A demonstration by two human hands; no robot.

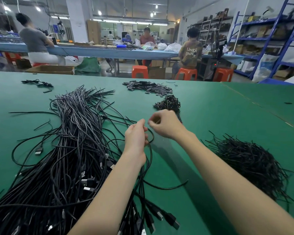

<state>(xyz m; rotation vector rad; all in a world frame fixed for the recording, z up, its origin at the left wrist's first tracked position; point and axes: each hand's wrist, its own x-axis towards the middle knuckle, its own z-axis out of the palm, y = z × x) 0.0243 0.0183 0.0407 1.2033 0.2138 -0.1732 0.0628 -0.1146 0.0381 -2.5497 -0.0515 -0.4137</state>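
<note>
The left hand (136, 136) pinched a black cable (152, 135) coiled in a loop above the green table (210, 116); the right hand (165, 125) was curled just beside it; whether it pinched anything, I could not tell.

Flat black pieces (148, 87) are heaped at the far side of the green table (227, 116); orange stools (139, 72) and blue shelving (248, 38) are seen behind.
</note>
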